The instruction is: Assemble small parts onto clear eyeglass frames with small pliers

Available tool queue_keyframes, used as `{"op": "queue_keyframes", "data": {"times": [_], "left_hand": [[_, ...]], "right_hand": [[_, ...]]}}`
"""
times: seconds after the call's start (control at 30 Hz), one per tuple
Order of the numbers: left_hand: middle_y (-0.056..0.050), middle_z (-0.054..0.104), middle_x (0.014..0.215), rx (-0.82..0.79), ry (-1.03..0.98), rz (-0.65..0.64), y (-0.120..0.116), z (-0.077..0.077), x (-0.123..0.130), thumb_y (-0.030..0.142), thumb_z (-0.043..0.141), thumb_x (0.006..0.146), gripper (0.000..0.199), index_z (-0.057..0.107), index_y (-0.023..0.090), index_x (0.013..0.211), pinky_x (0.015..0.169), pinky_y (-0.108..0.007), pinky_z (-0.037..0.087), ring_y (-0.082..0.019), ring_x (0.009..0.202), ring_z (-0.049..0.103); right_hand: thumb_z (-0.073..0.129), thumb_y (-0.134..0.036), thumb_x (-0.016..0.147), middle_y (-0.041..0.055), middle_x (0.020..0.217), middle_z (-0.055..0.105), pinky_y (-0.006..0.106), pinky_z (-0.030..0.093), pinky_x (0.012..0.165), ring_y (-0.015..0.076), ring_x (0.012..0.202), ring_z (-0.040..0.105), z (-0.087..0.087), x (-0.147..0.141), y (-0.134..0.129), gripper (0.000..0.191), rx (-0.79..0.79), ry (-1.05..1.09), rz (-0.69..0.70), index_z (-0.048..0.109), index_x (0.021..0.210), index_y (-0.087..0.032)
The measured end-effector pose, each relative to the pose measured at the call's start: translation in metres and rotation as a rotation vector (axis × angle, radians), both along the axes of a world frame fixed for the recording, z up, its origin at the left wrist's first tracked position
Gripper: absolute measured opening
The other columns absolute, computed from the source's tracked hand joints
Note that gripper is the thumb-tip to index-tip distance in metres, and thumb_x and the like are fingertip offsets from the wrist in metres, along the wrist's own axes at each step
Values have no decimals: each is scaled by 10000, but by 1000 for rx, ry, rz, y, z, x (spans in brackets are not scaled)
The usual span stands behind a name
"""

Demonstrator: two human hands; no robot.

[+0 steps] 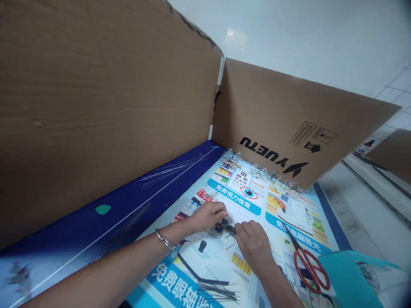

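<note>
Poster: I'm watching over a printed vision-check poster.
Left hand: pinching a small dark wire clip near the poster's middle.
Right hand: fingers pressed together against it.

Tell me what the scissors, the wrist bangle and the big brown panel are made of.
The scissors seem to have glossy red plastic handles and dark metal-looking blades. The bangle looks like polished silvery metal, judging by its bright highlights, though plating can't be ruled out. The panel looks like corrugated cardboard, with a matt brown surface and a ragged torn top edge.
</note>
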State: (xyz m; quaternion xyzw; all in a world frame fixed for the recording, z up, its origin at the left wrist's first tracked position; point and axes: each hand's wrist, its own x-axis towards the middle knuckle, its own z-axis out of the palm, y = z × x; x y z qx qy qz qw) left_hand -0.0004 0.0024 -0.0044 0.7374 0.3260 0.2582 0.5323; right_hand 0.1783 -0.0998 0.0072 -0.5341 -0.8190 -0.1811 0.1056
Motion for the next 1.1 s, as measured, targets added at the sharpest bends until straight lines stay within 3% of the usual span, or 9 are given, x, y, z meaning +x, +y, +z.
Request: {"op": "queue_keyframes", "data": {"times": [0.17, 0.33, 0.53, 0.8, 0.97, 1.1], "left_hand": [[25, 564, 615, 302, 72, -14, -2, 9, -4, 287, 413, 832, 226, 555, 158, 713, 547, -170, 374, -87, 573, 495], [19, 589, 667, 453, 132, -13, -1, 10, -5, 266, 414, 843, 205, 571, 169, 753, 579, -173, 364, -92, 610, 504], [22, 596, 675, 517, 135, -27, -1, 7, -5, 261, 410, 853, 201, 572, 174, 772, 580, -169, 358, -84, 604, 511], [22, 601, 689, 567, 142, -62, -3, 11, -6, 278, 405, 859, 207, 571, 177, 788, 587, -167, 360, -83, 612, 520], [16, 604, 703, 573, 135, -76, -5, 13, -7, 277, 399, 859, 212, 577, 182, 795, 604, -171, 363, -89, 626, 525], [10, 604, 701, 515, 153, -41, -4, 11, -5, 276, 395, 851, 214, 580, 185, 793, 601, -181, 366, -100, 628, 524]], "right_hand": [[438, -208, 852, 44, 741, 537, 306, 333, 685, 174, 726, 455, -5, -2, -1, 170, -32, 49, -18, 565, 961, -181], [463, -243, 845, 39, 742, 562, 280, 347, 688, 172, 746, 496, -7, -3, -1, 144, -114, 107, -73, 577, 915, -190], [489, -306, 833, 18, 744, 596, 229, 345, 628, 150, 728, 545, -3, -5, -1, 137, -273, 189, -180, 592, 837, -216], [473, -356, 831, -3, 746, 622, 195, 350, 605, 127, 695, 580, 12, -5, 0, 191, -452, 290, -214, 610, 784, -233], [485, -333, 821, -6, 726, 616, 194, 366, 605, 124, 681, 574, 11, -4, 1, 172, -437, 339, -174, 609, 757, -231], [509, -278, 804, 8, 746, 597, 222, 386, 631, 146, 725, 553, 0, -2, 2, 108, -284, 331, -130, 604, 834, -236]]}}
